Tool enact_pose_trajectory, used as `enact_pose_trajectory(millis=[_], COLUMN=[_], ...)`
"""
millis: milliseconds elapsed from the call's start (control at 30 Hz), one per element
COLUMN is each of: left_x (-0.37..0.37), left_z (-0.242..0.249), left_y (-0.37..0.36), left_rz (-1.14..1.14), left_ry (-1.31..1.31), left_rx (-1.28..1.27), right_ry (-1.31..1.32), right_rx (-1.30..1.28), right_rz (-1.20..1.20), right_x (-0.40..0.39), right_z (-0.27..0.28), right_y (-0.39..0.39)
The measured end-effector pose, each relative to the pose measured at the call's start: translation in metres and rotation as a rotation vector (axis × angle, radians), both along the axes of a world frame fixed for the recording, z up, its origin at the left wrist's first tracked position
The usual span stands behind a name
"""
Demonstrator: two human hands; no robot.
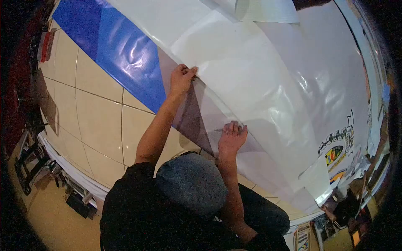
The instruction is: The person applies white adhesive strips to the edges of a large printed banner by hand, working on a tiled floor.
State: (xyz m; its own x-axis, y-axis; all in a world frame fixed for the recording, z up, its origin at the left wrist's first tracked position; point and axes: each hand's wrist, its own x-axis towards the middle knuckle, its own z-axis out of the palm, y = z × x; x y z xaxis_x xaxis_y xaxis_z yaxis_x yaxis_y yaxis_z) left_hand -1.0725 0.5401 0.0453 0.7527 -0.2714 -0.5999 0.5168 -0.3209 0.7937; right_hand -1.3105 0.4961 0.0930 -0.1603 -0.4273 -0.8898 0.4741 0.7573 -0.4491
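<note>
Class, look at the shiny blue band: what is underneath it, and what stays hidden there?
Cream tiles run up to the lower edge of the blue band and probably continue beneath. The surface directly under it is covered, so anything lying there cannot be seen.

On my feed I make out a red object (46,47) by the left edge, a black metal frame (27,164) at lower left, and near it a dark box (78,205). Lower right, I see another person (346,210) and a printed panel (302,239).
</note>
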Motion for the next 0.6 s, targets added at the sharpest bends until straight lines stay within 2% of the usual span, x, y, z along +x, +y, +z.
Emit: enact_pose_trajectory(millis=[67, 133, 200, 267, 300, 367, 400, 467, 533, 600], left_x=[0.003, 0.001, 0.0, -0.005, -0.005, -0.014, -0.018, -0.024, -0.016, 0.004], left_z=[-0.018, -0.015, 0.015, -0.014, -0.023, -0.001, 0.003, 0.007, 0.007, 0.015], left_y=[0.006, 0.006, -0.004, 0.0, 0.0, -0.004, -0.004, -0.002, 0.0, 0.01], left_rz=[-0.006, -0.002, -0.143, -0.162, -0.195, -0.224, -0.205, -0.17, -0.258, -0.21], left_ry=[-0.021, -0.037, -0.145, -0.245, -0.338, -0.424, -0.443, -0.48, -0.508, -0.555], left_rx=[-0.037, -0.061, 0.105, 0.166, 0.226, 0.332, 0.274, 0.226, 0.368, 0.404], right_ry=[-0.23, -0.127, -0.036, 0.332, 0.316, 0.889, 0.869, 1.144, 1.267, 1.286], right_rx=[0.061, 0.057, 0.057, -0.383, -0.383, -0.871, -0.884, -0.7, -0.907, -0.741], right_rz=[-0.074, -0.021, 0.051, 0.543, 0.547, 1.239, 1.236, 1.45, 1.502, 1.771], right_x=[-0.005, -0.001, 0.006, 0.013, 0.014, 0.01, 0.008, 0.0, 0.001, 0.003], right_z=[-0.004, -0.01, -0.017, -0.028, -0.029, -0.034, -0.047, -0.077, -0.066, -0.038], right_y=[-0.012, -0.021, -0.027, -0.026, -0.026, -0.027, -0.023, -0.01, 0.01, 0.012])
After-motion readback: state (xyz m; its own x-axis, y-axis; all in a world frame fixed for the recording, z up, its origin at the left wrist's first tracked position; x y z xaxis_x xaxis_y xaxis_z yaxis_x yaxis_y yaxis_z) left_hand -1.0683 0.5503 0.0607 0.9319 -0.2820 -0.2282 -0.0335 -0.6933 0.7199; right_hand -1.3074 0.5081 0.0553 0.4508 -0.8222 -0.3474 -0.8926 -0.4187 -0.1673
